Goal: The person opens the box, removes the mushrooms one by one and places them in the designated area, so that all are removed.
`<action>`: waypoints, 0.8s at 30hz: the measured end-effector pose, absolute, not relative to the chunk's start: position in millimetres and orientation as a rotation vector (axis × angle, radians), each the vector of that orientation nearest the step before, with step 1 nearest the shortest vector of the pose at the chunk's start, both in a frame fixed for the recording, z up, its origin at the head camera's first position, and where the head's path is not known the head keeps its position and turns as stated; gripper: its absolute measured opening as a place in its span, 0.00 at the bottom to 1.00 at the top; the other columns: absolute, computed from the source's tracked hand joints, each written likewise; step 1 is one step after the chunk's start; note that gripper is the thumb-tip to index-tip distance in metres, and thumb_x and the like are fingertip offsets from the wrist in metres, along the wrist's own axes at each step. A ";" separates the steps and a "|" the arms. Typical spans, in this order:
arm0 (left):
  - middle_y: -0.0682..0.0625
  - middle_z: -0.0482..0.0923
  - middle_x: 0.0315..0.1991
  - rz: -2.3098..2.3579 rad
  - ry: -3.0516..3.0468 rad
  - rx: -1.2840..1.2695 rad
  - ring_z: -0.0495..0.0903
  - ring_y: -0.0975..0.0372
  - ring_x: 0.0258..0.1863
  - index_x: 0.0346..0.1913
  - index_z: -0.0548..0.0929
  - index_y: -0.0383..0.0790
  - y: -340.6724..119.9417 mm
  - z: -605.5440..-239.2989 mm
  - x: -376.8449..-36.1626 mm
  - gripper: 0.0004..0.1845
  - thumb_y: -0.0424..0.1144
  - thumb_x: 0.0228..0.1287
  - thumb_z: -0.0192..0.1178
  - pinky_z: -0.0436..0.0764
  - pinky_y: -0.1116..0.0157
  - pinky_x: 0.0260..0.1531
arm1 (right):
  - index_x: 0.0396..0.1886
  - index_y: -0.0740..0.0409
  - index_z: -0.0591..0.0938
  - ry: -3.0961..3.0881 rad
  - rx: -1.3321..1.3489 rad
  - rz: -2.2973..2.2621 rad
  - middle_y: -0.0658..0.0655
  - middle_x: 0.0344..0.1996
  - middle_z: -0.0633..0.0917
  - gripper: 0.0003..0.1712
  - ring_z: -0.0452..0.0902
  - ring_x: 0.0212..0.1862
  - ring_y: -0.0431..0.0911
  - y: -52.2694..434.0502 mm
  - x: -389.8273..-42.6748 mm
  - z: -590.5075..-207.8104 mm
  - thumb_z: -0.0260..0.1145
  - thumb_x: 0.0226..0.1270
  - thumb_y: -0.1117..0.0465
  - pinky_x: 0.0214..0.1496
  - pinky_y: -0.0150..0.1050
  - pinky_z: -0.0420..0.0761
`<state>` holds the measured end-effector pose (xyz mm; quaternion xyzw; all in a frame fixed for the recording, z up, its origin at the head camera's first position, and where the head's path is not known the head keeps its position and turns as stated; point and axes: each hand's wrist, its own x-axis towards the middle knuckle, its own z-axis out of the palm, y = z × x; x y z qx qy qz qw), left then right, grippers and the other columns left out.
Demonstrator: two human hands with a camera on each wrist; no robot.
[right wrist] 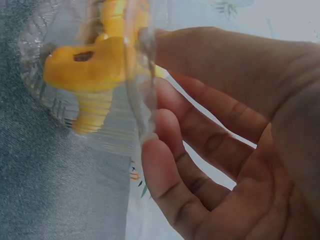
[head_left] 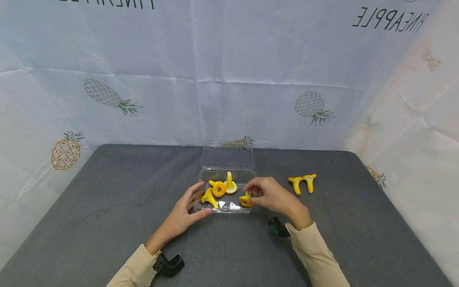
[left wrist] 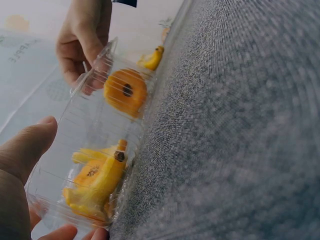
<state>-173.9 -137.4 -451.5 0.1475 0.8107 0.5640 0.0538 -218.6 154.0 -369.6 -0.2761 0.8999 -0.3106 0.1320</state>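
Observation:
A clear plastic clamshell container [head_left: 227, 210] stands on the table with its lid raised behind it. Inside, on its left side, several yellow chanterelle mushrooms [head_left: 218, 189] lie together. My left hand [head_left: 179, 217] rests at the container's left front corner, thumb by the front rim and fingers along the left side. At the right end, my right hand [head_left: 270, 195] reaches over the rim and pinches a chanterelle [head_left: 245, 200] by its stem, cap down, low inside the container. In the right wrist view the container's rim [right wrist: 142, 95] partly covers the fingertips.
Two more chanterelles [head_left: 302, 183] lie side by side on the grey table [head_left: 340, 231], to the right of the container. Behind the table hangs a pale curtain [head_left: 229, 111] with printed pineapples. Both wrists carry dark bands.

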 end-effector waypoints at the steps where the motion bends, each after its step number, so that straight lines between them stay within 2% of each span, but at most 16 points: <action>1: 0.42 0.49 0.79 1.714 2.462 0.449 0.58 0.43 0.76 0.79 0.52 0.47 -137.4 -451.4 -173.7 0.45 0.45 0.66 0.66 0.64 0.43 0.72 | 0.49 0.62 0.85 2.613 -0.798 -0.893 0.56 0.42 0.86 0.15 0.78 0.38 0.40 153.1 -218.7 -370.1 0.72 0.62 0.65 0.40 0.32 0.80; 12: 0.42 0.50 0.79 1.707 2.463 0.454 0.59 0.43 0.76 0.79 0.51 0.47 -137.7 -450.5 -173.4 0.45 0.45 0.66 0.66 0.65 0.44 0.72 | 0.44 0.59 0.87 2.690 -0.846 -0.803 0.51 0.35 0.87 0.08 0.76 0.33 0.36 143.3 -218.9 -376.3 0.69 0.65 0.66 0.33 0.29 0.78; 19: 0.42 0.50 0.79 1.705 2.470 0.445 0.59 0.43 0.76 0.79 0.52 0.47 -137.1 -450.2 -173.4 0.45 0.45 0.66 0.66 0.64 0.43 0.72 | 0.40 0.57 0.88 2.766 -0.947 -0.859 0.51 0.35 0.88 0.05 0.81 0.34 0.37 135.3 -217.9 -382.5 0.70 0.65 0.65 0.36 0.29 0.82; 24: 0.42 0.50 0.79 1.708 2.461 0.434 0.59 0.43 0.76 0.79 0.52 0.47 -136.9 -449.1 -173.4 0.45 0.45 0.66 0.66 0.64 0.44 0.72 | 0.39 0.56 0.88 2.788 -0.949 -0.902 0.50 0.35 0.88 0.05 0.82 0.36 0.39 127.6 -216.3 -386.9 0.70 0.65 0.63 0.39 0.34 0.85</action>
